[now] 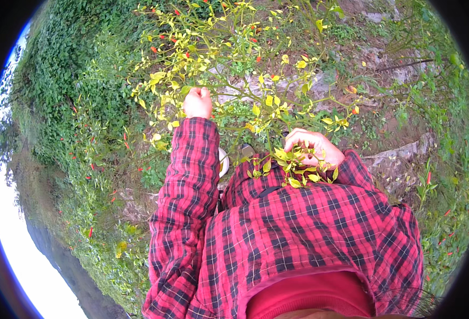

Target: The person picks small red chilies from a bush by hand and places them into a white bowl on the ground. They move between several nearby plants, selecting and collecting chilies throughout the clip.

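A chili plant [239, 90] with yellowing leaves and small red peppers spreads in front of me. My left hand [197, 103] is stretched forward into its left side, fingers closed in a fist beside a thin branch; what they hold, if anything, is hidden. Close to my body, my right hand [315, 147] is bent inward with its fingers curled behind a cluster of yellow-green leaves [298, 169]. Those leaves partly cover the fingertips, so I cannot make out what is in them. A red chili pepper [154, 49] hangs on the upper left branches, beyond my left hand.
Beside my left forearm, a white rounded rim [224, 162] shows low down, mostly hidden. Pale sheeting [399, 154] lies over the ground at right. Dense green bushes [59, 69] rise at left, and more plants with red peppers [91, 167] grow on both sides.
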`<state>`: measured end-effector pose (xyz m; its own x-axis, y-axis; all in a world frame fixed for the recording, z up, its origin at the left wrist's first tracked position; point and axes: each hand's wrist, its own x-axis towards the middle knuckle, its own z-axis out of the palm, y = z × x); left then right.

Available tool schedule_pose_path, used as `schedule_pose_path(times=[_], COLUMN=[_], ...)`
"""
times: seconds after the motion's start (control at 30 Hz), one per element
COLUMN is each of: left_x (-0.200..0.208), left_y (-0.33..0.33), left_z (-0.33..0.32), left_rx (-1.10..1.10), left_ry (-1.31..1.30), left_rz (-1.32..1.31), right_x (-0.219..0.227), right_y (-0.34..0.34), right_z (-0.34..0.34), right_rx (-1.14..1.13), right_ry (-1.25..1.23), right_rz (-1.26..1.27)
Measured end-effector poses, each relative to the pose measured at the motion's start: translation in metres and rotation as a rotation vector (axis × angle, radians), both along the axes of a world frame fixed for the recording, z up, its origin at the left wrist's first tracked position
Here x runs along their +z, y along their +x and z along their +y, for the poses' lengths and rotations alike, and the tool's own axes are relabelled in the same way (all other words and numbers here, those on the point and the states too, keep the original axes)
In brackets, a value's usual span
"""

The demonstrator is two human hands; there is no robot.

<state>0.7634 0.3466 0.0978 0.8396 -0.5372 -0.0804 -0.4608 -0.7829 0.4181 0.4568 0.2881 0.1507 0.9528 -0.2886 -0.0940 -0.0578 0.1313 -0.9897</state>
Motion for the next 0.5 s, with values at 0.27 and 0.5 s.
schedule_pose_path(times=[0.27, 0.5], left_x=[0.045, 0.054], left_y=[-0.013, -0.045], left_z=[0.001, -0.035], left_rx=[-0.098, -0.03], left_ry=[-0.888, -0.862], left_rz=[1.455, 1.953], right_x=[-0.004, 0.005], right_y=[-0.003, -0.009], right_z=[0.011, 0.014], right_rx=[-0.057, -0.062], right_ry=[0.066, 0.062], right_rz=[0.005, -0.029])
